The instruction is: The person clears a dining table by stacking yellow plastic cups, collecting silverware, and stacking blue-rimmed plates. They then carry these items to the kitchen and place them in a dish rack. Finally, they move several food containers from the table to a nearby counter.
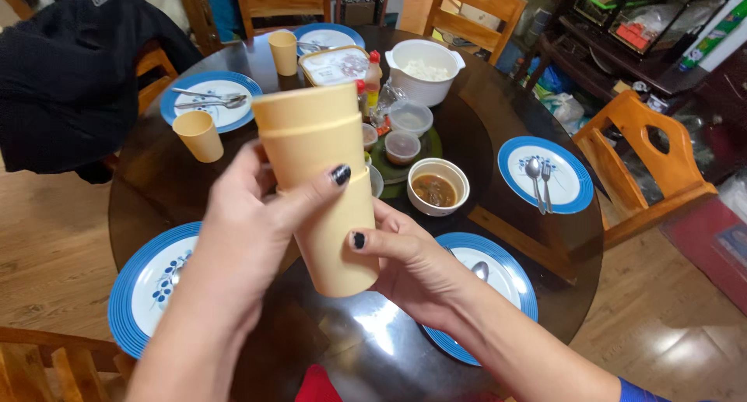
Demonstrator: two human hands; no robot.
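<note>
Near blue-rimmed plate (pixel 148 281) half hidden behind left forearm, left hand (pixel 241 223) gripping upper part of stack of nested tan plastic cups (pixel 319 176) above dark round table (pixel 467 129), right hand (pixel 412 266) clasping its lowest cup, fingers hidden behind, soup bowl (pixel 438 186) beyond, far plates partly cut off

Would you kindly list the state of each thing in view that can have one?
stack of cups: nested, held above the table by both hands
left hand: gripping the upper cups
right hand: gripping the bottom cup
cup near the left plate: upright, alone
far cup: upright
soup bowl: filled
white pot: uncovered, holding white food
right plate: set with spoon and fork
</note>
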